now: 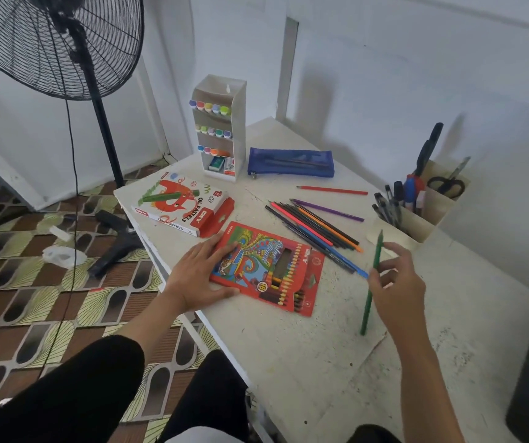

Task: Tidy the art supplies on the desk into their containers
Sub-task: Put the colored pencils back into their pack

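Note:
A red colour-pencil box [269, 270] lies flat near the desk's left edge, its flap open at the lower right. My left hand [200, 276] rests flat on the box's left end. My right hand [397, 282] pinches a green pencil [372, 282], held nearly upright above the desk to the right of the box. Several loose coloured pencils [315, 228] lie in a bundle behind the box. A purple pencil [328, 210] and a red pencil [331, 190] lie apart, farther back.
An oil pastels box [180, 206] with an open red flap sits at the left corner. Behind stand a white marker rack [220, 129] and a blue mesh pouch [290, 163]. A pen holder [429, 206] with pens and scissors stands at right. A fan [58, 46] stands on the floor.

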A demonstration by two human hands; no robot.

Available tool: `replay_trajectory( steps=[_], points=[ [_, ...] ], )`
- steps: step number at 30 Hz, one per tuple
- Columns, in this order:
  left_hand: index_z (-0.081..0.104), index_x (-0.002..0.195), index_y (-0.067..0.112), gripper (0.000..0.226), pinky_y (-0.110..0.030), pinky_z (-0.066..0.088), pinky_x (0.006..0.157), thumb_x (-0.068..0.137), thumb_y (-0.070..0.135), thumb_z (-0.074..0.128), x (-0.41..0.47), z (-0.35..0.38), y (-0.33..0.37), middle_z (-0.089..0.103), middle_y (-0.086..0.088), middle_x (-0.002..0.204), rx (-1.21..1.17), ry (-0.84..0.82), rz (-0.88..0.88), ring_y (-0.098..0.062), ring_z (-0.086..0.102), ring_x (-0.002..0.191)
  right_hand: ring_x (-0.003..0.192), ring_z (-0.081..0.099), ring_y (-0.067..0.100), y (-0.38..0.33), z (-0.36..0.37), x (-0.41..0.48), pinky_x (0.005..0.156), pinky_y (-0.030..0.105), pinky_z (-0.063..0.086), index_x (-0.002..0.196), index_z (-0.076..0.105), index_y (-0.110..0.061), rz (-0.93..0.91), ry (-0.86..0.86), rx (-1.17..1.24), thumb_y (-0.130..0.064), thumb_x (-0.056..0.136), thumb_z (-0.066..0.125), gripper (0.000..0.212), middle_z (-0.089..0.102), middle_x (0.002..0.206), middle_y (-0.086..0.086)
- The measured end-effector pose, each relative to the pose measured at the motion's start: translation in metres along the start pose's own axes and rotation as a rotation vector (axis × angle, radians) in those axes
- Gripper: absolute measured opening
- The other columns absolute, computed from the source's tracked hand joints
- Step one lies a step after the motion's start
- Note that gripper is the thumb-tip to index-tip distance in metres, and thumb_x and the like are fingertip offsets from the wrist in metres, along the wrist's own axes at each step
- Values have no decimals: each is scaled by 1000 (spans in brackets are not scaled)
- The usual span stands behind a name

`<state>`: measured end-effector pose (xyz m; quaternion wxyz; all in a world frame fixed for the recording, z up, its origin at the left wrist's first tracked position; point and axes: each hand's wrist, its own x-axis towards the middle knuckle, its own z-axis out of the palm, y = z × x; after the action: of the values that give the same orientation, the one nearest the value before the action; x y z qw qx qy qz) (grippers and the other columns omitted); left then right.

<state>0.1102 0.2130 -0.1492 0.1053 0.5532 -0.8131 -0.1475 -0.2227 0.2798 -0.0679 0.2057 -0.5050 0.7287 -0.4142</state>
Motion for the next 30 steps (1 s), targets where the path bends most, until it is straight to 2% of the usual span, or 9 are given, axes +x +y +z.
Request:
replay_trajectory(
  steps=[2,4,7,10,14,21,24,26,30],
  points=[
    [15,146,43,102,-43,20,117,60,96,24,0,0,0,11,6,158,-6,8,0,-20,20,143,67,62,17,0,-8,-4,56,20,54,132,36,-19,48,28,105,0,87,60,55,58,92,7],
    [15,146,43,102,-41,19,116,60,96,25,0,0,0,11,6,158,-9,8,0,-20,20,143,64,64,22,4,-12,-6,54,18,55,134,30,-22,99,79,202,1,87,59,60,58,93,8],
    [14,146,44,101,-40,18,115,59,96,23,0,-1,2,10,6,158,-8,3,0,-20,19,143,56,65,22,9,-10,-11,54,21,56,133,26,-28,162,151,340,2,88,59,64,60,88,8],
    [16,146,44,102,-41,19,114,59,96,23,-1,-2,2,12,6,158,-21,13,0,-20,21,142,60,68,24,15,-2,-17,61,24,58,132,25,-32,264,207,451,2,87,61,67,61,89,8],
    [17,146,43,101,-42,20,114,60,96,24,-1,-1,2,12,5,158,-18,12,4,-21,22,142,60,69,22,22,12,-20,59,19,56,128,31,-28,357,302,529,-3,89,61,56,66,91,15],
    [18,147,40,105,-41,20,115,59,97,22,0,-3,3,13,4,158,4,12,7,-22,22,142,57,68,21,19,19,-18,55,19,54,128,32,-22,380,413,662,-9,94,54,43,67,88,20],
    [18,147,40,104,-42,22,115,60,96,22,0,-3,3,13,4,158,0,14,5,-21,23,142,64,70,21,16,26,-21,57,19,55,128,34,-22,396,382,667,-9,95,52,40,67,86,15],
    [18,147,40,104,-43,22,116,60,96,23,-1,-3,3,13,5,158,1,9,5,-21,22,142,68,71,20,16,34,-23,59,21,56,125,43,-16,398,337,665,-8,95,50,31,67,85,15],
    [17,147,40,104,-42,20,115,60,96,22,-1,-4,4,12,4,158,0,9,6,-22,22,142,68,70,18,23,47,-27,62,18,56,105,63,-2,317,158,555,3,90,55,17,69,88,17]
  ],
)
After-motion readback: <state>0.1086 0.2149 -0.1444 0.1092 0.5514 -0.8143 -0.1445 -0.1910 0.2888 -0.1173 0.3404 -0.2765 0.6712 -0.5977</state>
